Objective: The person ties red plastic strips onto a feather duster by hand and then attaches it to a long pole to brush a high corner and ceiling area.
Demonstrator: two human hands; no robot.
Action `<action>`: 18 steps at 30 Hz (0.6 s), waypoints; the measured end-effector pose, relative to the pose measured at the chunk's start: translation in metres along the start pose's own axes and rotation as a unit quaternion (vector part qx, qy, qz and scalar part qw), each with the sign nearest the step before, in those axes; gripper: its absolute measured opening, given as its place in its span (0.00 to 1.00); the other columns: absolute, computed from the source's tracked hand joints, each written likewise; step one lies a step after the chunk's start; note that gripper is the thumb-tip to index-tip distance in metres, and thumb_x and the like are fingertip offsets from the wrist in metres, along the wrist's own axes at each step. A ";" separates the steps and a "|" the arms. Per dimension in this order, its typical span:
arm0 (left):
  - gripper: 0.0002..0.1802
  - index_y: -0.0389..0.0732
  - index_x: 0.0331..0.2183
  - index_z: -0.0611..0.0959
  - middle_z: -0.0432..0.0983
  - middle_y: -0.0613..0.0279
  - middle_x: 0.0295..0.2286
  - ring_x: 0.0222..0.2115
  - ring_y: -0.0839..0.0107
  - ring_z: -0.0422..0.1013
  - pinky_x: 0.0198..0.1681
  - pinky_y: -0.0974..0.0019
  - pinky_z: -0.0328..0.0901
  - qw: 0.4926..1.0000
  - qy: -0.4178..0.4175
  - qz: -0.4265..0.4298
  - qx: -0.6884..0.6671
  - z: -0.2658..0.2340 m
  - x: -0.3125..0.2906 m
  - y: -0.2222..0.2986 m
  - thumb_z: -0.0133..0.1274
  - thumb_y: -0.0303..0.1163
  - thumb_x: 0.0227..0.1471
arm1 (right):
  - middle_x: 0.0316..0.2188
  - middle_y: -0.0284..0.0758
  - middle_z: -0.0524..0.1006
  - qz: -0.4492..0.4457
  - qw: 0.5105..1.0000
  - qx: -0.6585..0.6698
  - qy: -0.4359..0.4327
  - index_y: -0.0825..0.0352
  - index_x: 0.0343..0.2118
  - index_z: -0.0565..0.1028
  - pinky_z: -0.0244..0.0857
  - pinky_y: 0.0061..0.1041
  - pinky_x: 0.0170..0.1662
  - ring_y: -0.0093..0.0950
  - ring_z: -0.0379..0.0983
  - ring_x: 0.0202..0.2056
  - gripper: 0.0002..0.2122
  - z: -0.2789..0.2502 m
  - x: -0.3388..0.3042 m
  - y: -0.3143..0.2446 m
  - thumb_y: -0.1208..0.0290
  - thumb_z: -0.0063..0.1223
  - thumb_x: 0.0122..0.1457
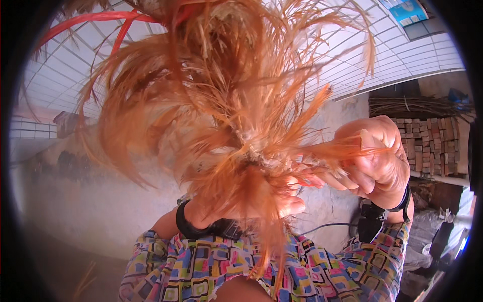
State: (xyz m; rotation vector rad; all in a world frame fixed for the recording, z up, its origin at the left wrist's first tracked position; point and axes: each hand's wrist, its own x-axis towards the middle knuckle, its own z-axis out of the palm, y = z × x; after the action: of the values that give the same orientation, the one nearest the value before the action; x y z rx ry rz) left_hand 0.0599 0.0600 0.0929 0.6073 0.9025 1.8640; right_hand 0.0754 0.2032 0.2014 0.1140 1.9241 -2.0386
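A bushy bundle of orange-brown feathers (251,100), like the head of a feather duster, fills the middle of the view. Its feathers fan outward from a pale, fluffy core just below the centre. My left hand (291,207) is closed on the bundle from below, mostly hidden behind hanging feathers, with a fingertip showing. On the right, my right hand (377,161) is closed, pinching a tuft of feathers that sticks out from the core. A bit of red strip shows between the two hands. Whether a stick runs through the bundle cannot be seen.
A red strip (90,18) stretches across the upper left. White tiles (422,55) line the top, with a blue-and-white printed sheet (402,10). At the right are stacked bricks (430,146), bundled sticks (417,105) and crumpled plastic (420,246). A dark cable (327,225) runs behind my arms.
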 end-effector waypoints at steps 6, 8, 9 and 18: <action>0.06 0.41 0.27 0.66 0.64 0.65 0.25 0.25 0.74 0.61 0.31 0.67 0.57 1.000 0.015 0.014 -0.002 -0.003 -0.001 -0.006 0.46 0.27 0.43 | 0.03 0.28 0.56 -0.018 1.000 -0.022 -0.008 0.65 0.03 0.57 0.40 0.18 0.10 0.17 0.47 0.06 0.22 -0.004 -0.001 0.001 0.61 0.49 0.46; 0.06 0.40 0.29 0.67 0.65 0.65 0.27 0.26 0.73 0.62 0.32 0.67 0.57 0.999 0.024 0.026 -0.002 -0.004 0.000 -0.009 0.45 0.28 0.44 | 0.03 0.28 0.56 -0.024 0.999 -0.035 -0.015 0.64 0.03 0.57 0.42 0.19 0.11 0.18 0.47 0.06 0.22 -0.005 -0.002 0.003 0.61 0.49 0.47; 0.07 0.39 0.29 0.68 0.65 0.64 0.28 0.27 0.73 0.62 0.33 0.67 0.57 0.999 0.033 0.036 -0.004 -0.007 0.000 -0.010 0.44 0.29 0.45 | 0.03 0.28 0.56 -0.034 0.999 -0.034 -0.025 0.65 0.04 0.57 0.44 0.21 0.12 0.19 0.48 0.07 0.22 -0.007 -0.003 0.007 0.61 0.48 0.48; 0.10 0.37 0.33 0.72 0.69 0.63 0.31 0.31 0.74 0.64 0.36 0.68 0.60 0.925 0.160 0.220 0.265 -0.034 0.022 -0.042 0.42 0.31 0.48 | 0.13 0.35 0.64 -0.377 0.846 -0.327 -0.188 0.67 0.11 0.63 0.53 0.29 0.21 0.29 0.59 0.15 0.10 0.021 0.022 0.039 0.72 0.48 0.45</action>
State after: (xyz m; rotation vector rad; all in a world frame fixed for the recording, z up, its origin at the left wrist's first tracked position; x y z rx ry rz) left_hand 0.0483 0.0807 0.0396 0.9060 1.6251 2.1613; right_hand 0.0699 0.1775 0.1599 -1.2810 2.4628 -1.4195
